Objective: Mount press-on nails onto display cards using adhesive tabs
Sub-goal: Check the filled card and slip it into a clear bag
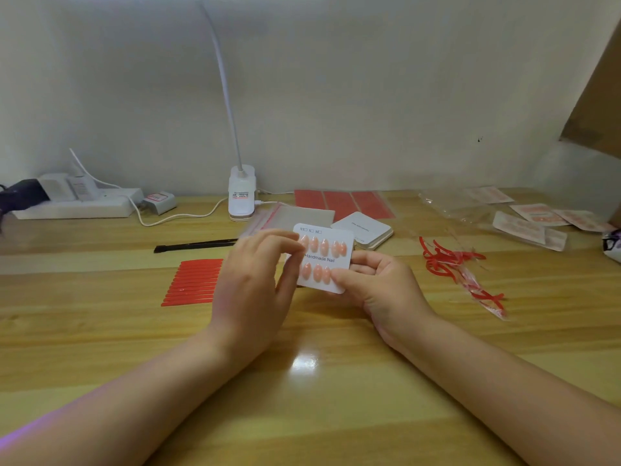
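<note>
The display card [327,260], held above the middle of the bench [319,381] in the right hand [373,280] (thumb on its lower edge), could lose a pink nail [324,247] if the left hand [255,280], fingers curled at its left side, presses unevenly.

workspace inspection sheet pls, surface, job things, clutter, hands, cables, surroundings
surface: wooden table, glare spot near the front.
job's things: display card with pink nails, held up; stack of blank cards; red tab strips; red tab sheets.
clutter: peeled red backings; clear bags; bagged finished cards; black tool.
hands: left hand pinches the card's left edge; right hand holds its lower right.
cables: white cable from the lamp base; power strip.
surroundings: pale wall; cardboard at right.
</note>
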`<action>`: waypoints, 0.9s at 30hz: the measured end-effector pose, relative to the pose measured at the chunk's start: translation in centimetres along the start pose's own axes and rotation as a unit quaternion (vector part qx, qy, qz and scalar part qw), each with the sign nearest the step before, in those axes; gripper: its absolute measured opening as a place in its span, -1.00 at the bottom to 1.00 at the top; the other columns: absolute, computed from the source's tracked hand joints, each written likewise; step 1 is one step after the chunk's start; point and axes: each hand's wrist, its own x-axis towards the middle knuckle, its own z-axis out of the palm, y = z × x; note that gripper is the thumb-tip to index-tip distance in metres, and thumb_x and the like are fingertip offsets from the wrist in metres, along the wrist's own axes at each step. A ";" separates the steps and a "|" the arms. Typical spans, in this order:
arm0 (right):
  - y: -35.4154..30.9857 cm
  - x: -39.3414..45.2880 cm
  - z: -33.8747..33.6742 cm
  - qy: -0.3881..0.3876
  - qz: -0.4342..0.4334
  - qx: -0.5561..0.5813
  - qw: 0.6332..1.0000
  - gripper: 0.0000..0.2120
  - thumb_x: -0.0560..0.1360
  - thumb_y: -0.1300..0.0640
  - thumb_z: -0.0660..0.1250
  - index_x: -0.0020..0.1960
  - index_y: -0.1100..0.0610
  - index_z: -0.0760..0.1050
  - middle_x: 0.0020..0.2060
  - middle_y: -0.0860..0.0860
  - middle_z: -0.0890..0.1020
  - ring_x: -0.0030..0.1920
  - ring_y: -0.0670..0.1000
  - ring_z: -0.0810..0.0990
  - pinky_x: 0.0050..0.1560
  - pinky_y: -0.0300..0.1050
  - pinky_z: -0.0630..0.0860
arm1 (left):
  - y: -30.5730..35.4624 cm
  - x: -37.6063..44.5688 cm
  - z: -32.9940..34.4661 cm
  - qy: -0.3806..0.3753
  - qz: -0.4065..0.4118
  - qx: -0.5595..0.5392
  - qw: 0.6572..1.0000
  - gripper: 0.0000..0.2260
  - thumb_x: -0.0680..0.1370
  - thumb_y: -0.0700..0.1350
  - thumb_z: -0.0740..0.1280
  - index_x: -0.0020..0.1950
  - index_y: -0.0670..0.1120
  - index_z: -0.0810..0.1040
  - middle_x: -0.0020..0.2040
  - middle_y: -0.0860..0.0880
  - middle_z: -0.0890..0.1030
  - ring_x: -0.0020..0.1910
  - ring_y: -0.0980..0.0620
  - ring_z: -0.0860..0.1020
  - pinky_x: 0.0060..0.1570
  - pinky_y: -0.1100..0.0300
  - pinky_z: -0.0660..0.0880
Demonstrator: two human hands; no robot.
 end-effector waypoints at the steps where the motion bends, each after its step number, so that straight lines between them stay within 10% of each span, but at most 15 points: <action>1: 0.0 0.0 0.0 0.000 0.002 0.001 1.000 -0.76 0.38 0.43 0.44 0.01 0.23 0.58 -0.14 0.16 0.72 -0.08 0.15 0.71 0.10 0.15 0.59 | -0.1 0.0 0.0 0.003 -0.018 -0.002 1.000 -0.84 0.55 -0.13 0.29 -0.02 -0.19 0.60 0.03 -0.08 0.63 0.05 -0.07 0.58 0.07 0.07 0.47; 27: 0.0 0.3 -0.4 -0.082 0.002 0.048 0.995 -0.78 0.56 0.40 0.21 0.06 0.28 0.61 -0.05 0.18 0.71 -0.02 0.10 0.71 -0.09 -0.12 0.63 | 0.0 -0.1 0.3 -0.009 0.027 0.001 1.000 -0.91 0.47 -0.14 0.43 -0.10 -0.14 0.70 -0.14 -0.04 0.65 -0.14 -0.14 0.57 -0.19 -0.10 0.50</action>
